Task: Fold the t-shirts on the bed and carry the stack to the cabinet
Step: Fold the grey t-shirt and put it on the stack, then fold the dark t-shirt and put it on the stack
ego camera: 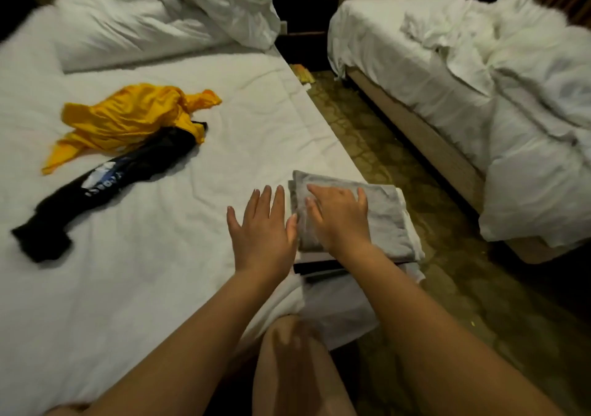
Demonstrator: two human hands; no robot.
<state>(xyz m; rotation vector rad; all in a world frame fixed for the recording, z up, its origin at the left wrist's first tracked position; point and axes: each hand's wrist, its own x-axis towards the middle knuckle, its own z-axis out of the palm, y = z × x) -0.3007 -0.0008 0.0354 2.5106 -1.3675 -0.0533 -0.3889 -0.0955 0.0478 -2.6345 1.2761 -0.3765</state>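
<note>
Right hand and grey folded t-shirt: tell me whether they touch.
Touching. Head view: the right hand lies flat on top of the grey folded t-shirt.

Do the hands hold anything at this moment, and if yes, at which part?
Nothing is gripped. The right hand lies flat on the folded grey t-shirt; the left hand is open beside it.

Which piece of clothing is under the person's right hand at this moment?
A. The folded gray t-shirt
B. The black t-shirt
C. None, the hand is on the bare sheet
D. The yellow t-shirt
A: the right hand lies flat, fingers straight, on the folded gray t-shirt at the edge of the bed, while the yellow t-shirt and the black t-shirt lie unfolded farther off.
</note>
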